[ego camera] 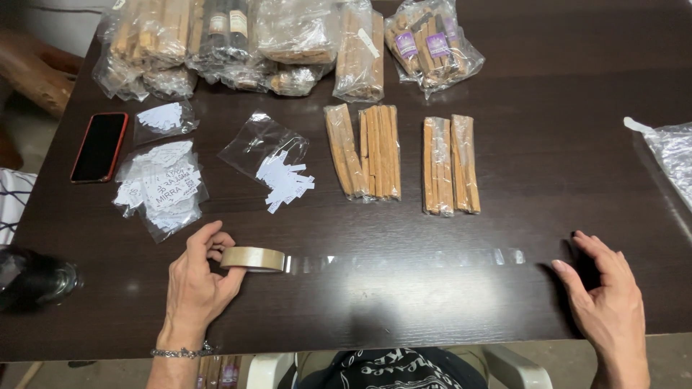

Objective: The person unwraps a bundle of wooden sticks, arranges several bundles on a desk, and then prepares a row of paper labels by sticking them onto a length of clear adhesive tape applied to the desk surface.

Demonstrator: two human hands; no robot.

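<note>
Head view: dark bench [548, 86], two bare hands at its near edge.
Left hand [196, 288]: palm inward, wrist braceleted; fingers curled round a tape roll [252, 258] standing on the bench, thumb at its near side. Grasping the roll.
Right hand [609, 306]: at the near right edge, fingers spread and slightly bent, holding nothing; fingertips at the far end of the tape strip.
Tape strip [404, 261]: clear, drawn from the roll rightward, lying flat along the bench between the hands.
Stick bundles [371, 153]: four clear-wrapped packs of tan sticks, side by side beyond the strip, in two pairs.
Open bag [263, 144]: clear, white paper slips [286, 184] spilling from its mouth.
Label bags [160, 184]: two clear bags, left, filled with white printed slips.
Back row [216, 43]: heap of clear bags holding more sticks.
Phone [100, 146]: red case, screen dark, far left.
Right edge: part of another clear bag [674, 155], contents unclear.
</note>
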